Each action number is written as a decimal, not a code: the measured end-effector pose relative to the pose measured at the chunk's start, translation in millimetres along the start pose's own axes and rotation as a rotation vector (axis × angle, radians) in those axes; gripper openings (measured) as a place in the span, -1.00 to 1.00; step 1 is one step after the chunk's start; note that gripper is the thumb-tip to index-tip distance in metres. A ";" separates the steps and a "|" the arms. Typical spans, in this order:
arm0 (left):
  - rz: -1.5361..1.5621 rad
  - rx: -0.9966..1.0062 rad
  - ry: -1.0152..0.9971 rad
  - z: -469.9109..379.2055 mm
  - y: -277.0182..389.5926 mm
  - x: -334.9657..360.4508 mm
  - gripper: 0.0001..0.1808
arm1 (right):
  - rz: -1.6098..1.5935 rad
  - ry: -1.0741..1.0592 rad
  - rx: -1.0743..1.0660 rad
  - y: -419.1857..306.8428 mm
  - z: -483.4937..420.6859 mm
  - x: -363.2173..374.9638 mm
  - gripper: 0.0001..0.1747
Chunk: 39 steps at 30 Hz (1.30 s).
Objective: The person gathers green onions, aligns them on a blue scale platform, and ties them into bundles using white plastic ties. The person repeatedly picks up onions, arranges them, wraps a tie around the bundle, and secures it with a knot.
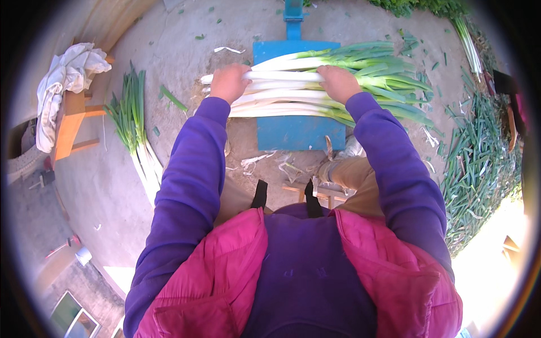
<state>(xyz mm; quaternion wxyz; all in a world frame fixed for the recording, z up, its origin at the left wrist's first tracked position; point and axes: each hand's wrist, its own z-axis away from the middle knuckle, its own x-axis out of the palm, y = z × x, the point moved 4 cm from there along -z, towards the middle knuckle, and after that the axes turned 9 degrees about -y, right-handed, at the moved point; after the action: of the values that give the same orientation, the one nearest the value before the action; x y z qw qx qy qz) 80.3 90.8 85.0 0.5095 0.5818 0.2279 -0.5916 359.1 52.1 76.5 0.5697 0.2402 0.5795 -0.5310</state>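
A row of long green onions [287, 96] lies crosswise over a blue metal plate [300, 133], white stalks to the left and green leaves [393, 80] to the right. My left hand [229, 83] grips one thick white stalk [283, 76] close to its root end. Farther along the same stalk, near where the green starts, my right hand [339, 83] is closed around it. This stalk lies over or just above the others; whether it touches them I cannot tell. Both palms and most fingertips are hidden from the camera.
Another bunch of green onions [137, 122] lies on the concrete floor to the left, by a wooden stool [69, 122] draped with white cloth [69, 74]. Cut green leaves [477, 173] are heaped at the right. A blue post [293, 25] rises behind the plate.
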 end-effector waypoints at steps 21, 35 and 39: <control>0.009 0.026 0.003 12.3 -5.7 -31.5 -0.65 | -0.134 -0.023 -0.018 8.1 -10.4 -15.9 -0.62; -0.163 -0.135 -0.195 -4.1 -20.4 36.6 -0.17 | 0.119 0.098 0.094 9.3 -8.9 8.0 -0.46; -0.270 -0.119 -0.139 0.0 -18.6 45.5 -0.23 | -0.004 0.291 -0.083 -7.8 10.3 -0.9 -0.57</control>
<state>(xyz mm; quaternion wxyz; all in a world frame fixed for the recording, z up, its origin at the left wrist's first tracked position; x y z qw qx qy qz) 73.1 82.3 37.1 0.4736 0.4723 0.3031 -0.6788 356.5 40.8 82.2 0.4883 0.2895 0.6778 -0.4672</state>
